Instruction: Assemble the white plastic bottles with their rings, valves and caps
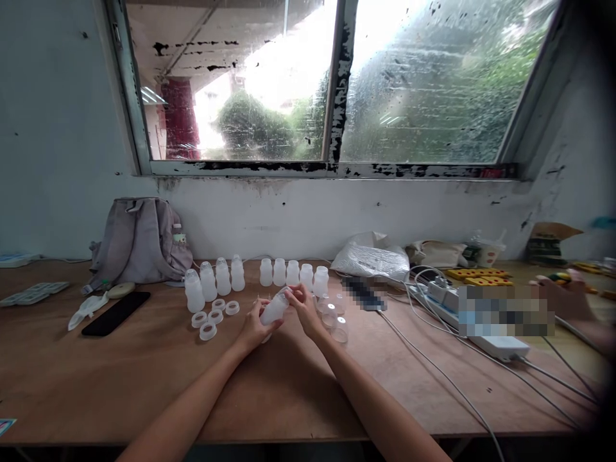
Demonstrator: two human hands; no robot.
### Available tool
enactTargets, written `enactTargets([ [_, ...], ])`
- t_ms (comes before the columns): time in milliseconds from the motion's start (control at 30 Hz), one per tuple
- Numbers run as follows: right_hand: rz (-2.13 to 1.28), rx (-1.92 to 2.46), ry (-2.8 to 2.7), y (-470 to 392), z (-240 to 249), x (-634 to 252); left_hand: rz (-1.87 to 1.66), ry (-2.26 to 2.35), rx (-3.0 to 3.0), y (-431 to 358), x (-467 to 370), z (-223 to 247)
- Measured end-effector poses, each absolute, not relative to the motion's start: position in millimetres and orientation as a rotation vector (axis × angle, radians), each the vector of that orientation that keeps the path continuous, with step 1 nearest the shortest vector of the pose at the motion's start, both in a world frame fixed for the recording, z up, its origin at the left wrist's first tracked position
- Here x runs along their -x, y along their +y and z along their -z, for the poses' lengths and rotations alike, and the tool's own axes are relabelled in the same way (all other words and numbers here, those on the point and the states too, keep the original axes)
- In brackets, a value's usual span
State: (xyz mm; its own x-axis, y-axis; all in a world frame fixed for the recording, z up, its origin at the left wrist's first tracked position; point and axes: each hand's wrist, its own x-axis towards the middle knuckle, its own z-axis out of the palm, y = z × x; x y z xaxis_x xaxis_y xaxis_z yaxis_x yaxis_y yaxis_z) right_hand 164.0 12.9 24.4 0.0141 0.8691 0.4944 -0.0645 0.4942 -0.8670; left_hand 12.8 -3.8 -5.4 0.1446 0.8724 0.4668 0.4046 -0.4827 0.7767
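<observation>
My left hand (255, 326) is wrapped round a frosted white baby bottle (274, 310), which tilts with its top up to the right. At that top, the fingers of my right hand (304, 309) are closed on the bottle's neck end; the exact part they pinch is too small to make out. Left of my hands lie several translucent collar rings (208, 331). Behind them stand several bottles with tops fitted (208, 282). A row of open-necked bottles (279, 273) is beyond my hands. Clear dome caps (339, 330) rest beside my right forearm.
A black phone (117, 314), a white pouch (88, 309) and a grey backpack (139, 240) are at left. Power strips (495, 343) with cables trail across the right side. A silvery plastic bag (373, 256) lies by the wall. Another person's hand (568, 295) shows at far right.
</observation>
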Motion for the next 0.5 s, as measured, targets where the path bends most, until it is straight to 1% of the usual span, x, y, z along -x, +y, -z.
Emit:
enactTargets([
  [333,-0.826,0.701,-1.377,5,-24,-153,-1.305,1.239,-1.941,-7,-16,3],
  [500,-0.825,0.748,-1.435,5,-16,-156,-1.277,1.226,-1.934,-3,-15,5],
])
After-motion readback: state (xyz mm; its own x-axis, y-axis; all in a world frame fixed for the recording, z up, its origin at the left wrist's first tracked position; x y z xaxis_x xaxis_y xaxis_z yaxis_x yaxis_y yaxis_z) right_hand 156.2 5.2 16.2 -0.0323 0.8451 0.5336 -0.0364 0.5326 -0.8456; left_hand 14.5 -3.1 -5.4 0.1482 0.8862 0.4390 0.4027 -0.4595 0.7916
